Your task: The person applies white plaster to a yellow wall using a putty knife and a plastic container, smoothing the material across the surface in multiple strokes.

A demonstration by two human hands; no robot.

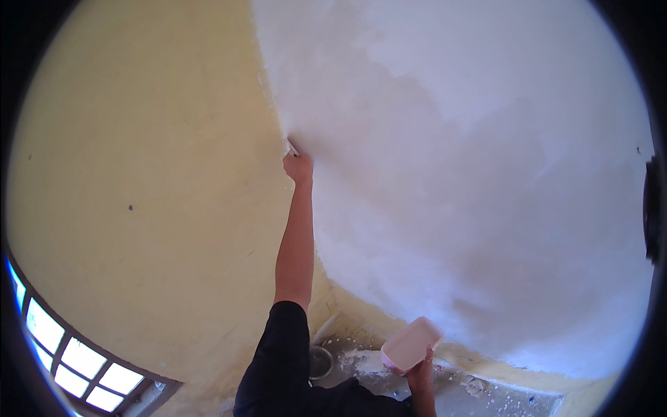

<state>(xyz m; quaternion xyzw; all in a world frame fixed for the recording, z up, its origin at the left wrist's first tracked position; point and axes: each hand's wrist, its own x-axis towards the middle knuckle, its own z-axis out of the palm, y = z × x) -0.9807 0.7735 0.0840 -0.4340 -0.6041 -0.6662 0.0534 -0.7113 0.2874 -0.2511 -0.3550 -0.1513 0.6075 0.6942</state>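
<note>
My left hand is stretched up and out on a bare forearm with a black sleeve. It grips a small putty knife whose blade touches the wall right at the corner where white plaster meets the yellow wall. My right hand stays low near my body. It holds up a pale pink rectangular tray from below, tilted, with white paste on it.
A barred window glows at the lower left. On the floor below stands a round grey bucket, and the floor is spattered with white. A yellow strip runs along the wall's base. A dark object sits at the right edge.
</note>
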